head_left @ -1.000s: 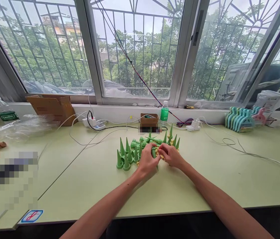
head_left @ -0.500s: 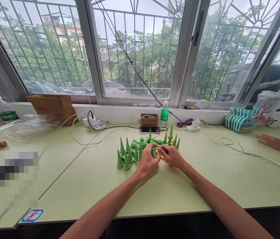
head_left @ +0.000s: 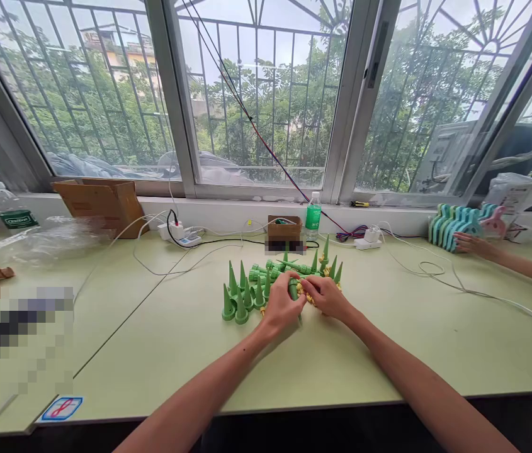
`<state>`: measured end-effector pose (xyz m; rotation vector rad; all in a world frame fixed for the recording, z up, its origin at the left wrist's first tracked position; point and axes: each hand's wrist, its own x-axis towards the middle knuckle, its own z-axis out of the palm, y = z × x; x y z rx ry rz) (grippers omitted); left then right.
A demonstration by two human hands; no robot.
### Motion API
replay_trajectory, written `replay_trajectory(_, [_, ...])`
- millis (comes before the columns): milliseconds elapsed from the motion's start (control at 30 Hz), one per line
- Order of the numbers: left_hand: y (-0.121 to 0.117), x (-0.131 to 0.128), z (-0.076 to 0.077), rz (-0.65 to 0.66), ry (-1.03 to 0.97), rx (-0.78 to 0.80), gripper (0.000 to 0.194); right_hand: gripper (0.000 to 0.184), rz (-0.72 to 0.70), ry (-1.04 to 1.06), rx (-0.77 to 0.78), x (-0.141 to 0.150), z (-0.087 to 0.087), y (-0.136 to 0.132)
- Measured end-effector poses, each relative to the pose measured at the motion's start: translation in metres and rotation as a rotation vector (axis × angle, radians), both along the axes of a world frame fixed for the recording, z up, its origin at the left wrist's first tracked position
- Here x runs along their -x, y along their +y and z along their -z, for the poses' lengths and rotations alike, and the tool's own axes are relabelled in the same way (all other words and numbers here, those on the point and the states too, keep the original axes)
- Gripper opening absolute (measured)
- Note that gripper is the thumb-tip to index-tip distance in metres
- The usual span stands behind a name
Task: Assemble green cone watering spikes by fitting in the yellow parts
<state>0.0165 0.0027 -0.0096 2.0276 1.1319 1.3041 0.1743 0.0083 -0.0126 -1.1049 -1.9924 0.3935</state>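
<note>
Blue-green hangers (head_left: 449,225) on the right now have a co-worker's hand (head_left: 476,245) at them; a moment ago it lay short. The left hand (head_left: 283,302), bent inward, grasps a green spike (head_left: 293,291) beside clustered spikes (head_left: 241,309); the right hand (head_left: 328,296) angles alongside, its fingertips' hold unclear to me.

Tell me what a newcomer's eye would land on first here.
Probably the cluster of green cones mid-table, many standing point up, where the left hand grips a green cone and the right hand meets it. Next, the barred windows filling the upper half, and another person's hand at the turquoise hanger-like pieces, far right.
</note>
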Motion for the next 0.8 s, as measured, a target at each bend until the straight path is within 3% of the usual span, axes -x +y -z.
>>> replay_trajectory(800, [-0.0026,-0.0006,-0.0004,0.054,0.075,-0.107,0.025,0.048,0.039,-0.046,-0.031,0.0001,-0.0031,-0.0014])
